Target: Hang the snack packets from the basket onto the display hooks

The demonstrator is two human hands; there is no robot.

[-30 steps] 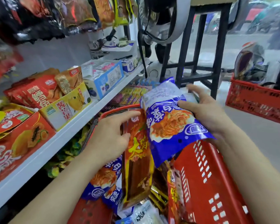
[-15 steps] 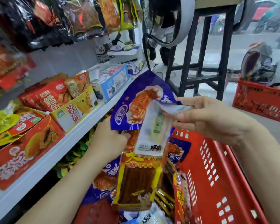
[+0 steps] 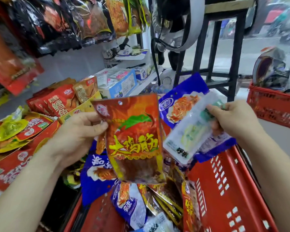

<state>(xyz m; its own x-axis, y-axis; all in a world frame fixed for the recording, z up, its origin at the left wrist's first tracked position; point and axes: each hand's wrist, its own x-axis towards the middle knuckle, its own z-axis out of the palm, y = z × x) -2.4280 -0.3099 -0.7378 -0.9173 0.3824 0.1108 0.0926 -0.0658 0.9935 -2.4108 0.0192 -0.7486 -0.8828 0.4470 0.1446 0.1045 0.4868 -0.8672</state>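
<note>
The left hand (image 3: 77, 131) pinches a red snack packet (image 3: 134, 141) by its upper left edge, thumb on the front. It holds the packet upright above the red basket (image 3: 224, 190), with the punched hang hole (image 3: 120, 102) visible near the top. The right hand (image 3: 233, 119) has its fingers curled round the top of a white-and-green packet (image 3: 189, 136). A blue packet (image 3: 182, 101) lies directly behind that one and seems caught in the same grasp (I cannot tell whether the fingers actually pin it or it only leans there). More packets lie heaped in the basket below, and none of the three in hand is on a hook yet. The filled display hooks (image 3: 90, 19) hang up and to the left, already crowded with bags. The main risk, as I judge it, is the doubled load on the right. If the blue packet is only trapped, lifting towards a hook could let it slide out and drop beside the basket. The red packet's one-edge pinch lets it swing, so its small hole may miss the hook tip. Pushing into that packed row could also knock a neighbouring bag off.
</note>
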